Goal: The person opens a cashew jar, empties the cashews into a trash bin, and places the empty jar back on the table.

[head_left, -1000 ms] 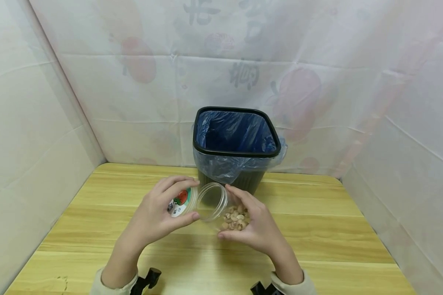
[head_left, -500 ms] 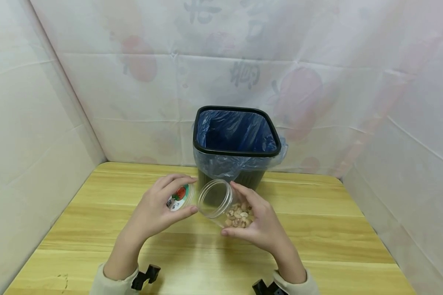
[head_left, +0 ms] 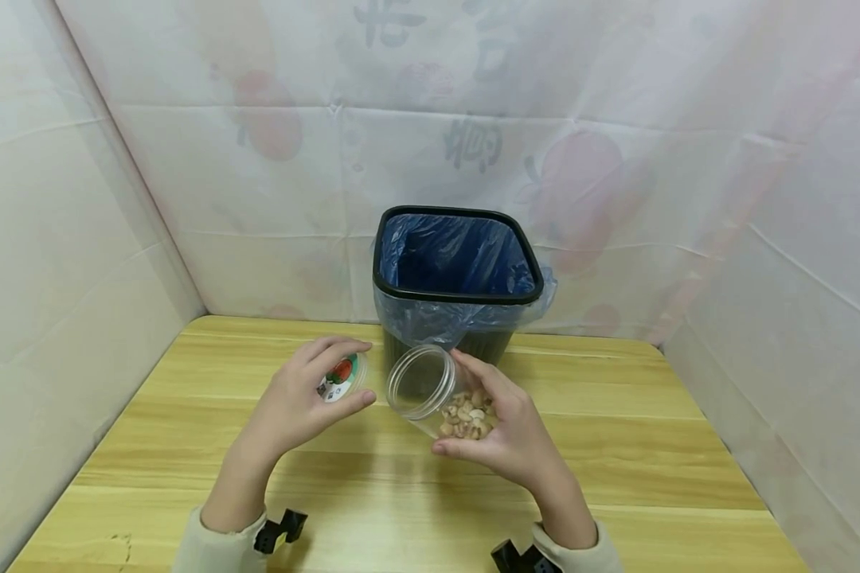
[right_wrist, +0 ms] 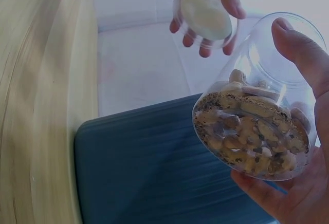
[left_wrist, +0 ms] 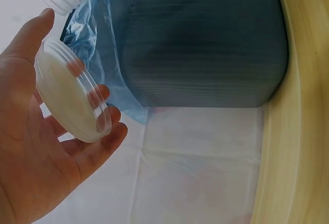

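My left hand (head_left: 304,406) holds a clear round lid (left_wrist: 67,93) with a printed label showing a red fruit, thumb and fingers round its edge. My right hand (head_left: 505,426) grips a clear plastic jar (right_wrist: 257,106), tilted so that its open threaded mouth (head_left: 421,382) points up and to the left. Cashew-like nuts (head_left: 467,415) lie in the jar's lower part, with dark crumbs at the bottom in the right wrist view. Lid and jar are apart, both above the table in front of the bin.
A dark ribbed trash bin (head_left: 459,298) with a blue plastic liner (head_left: 444,255) stands at the back of the wooden table (head_left: 602,446). Printed white cloth (head_left: 315,175) hangs behind and along both sides.
My left hand has drawn the lid back to the left, widening the gap to the jar. My right hand has shifted the jar slightly right and away from me.
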